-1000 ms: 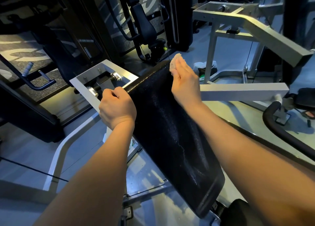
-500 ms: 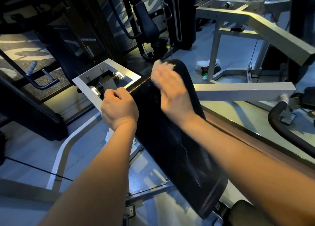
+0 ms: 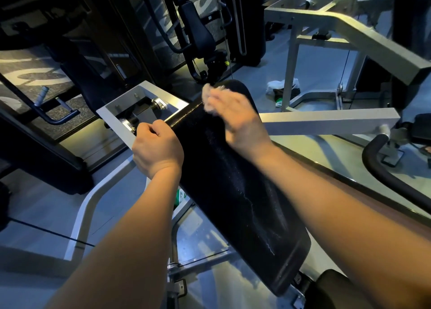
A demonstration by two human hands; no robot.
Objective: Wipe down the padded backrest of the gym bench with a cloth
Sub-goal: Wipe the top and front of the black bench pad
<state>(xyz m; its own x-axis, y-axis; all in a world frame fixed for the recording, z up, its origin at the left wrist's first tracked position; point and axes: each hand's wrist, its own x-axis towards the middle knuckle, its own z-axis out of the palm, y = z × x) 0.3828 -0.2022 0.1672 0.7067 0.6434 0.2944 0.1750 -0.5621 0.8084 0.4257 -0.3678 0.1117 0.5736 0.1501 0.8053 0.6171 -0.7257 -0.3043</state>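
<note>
Gym machines crowd the dim floor, black backrest [image 3: 233, 192] slanting up the middle. Left hand [image 3: 156, 150] grips its left edge. Right hand [image 3: 240, 119], flat and blurred, has swept the cloth [image 3: 210, 94] leftward across the top edge, so the lower padding likely comes next.

Black backrest [image 3: 228, 180] with whitish streaks, pale cloth [image 3: 211, 94], grey frame [image 3: 326, 119]

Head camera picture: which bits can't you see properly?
All in the head view:
1. The cloth: smeared by motion blur and mostly covered by the right hand.
2. The left hand: its fingertips curl round the edge of the backrest and are hidden behind it.
3. The seat: cut off by the bottom edge.
4. The bag on the floor: too small, partly behind a frame leg.
</note>
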